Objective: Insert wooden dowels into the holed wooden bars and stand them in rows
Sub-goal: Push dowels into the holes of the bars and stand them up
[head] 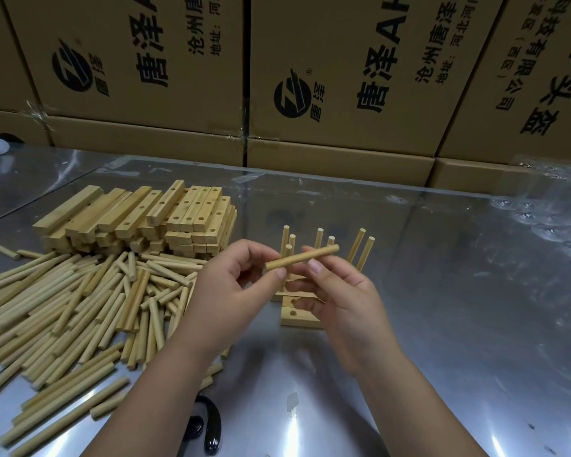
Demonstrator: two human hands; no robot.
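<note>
- Head view: dowel (302, 257) is held level between both hands, above and just in front of the pegged bars (299, 311).
- Left hand (234, 285) pinches the dowel's near-left end; right hand (340, 291) pinches it past the middle. Both are clamped on it, with the right tip protruding.
- Judgement: light, stiff, smooth wood; it shouldn't flex and may slip slightly. Best gripped near one end, leaving the other free for the hole.
- Loose dowel pile (80, 301) lies left of the pegged bars; holed bar stack (139, 216) sits behind-left.
- Metal table (442, 291) beneath.
</note>
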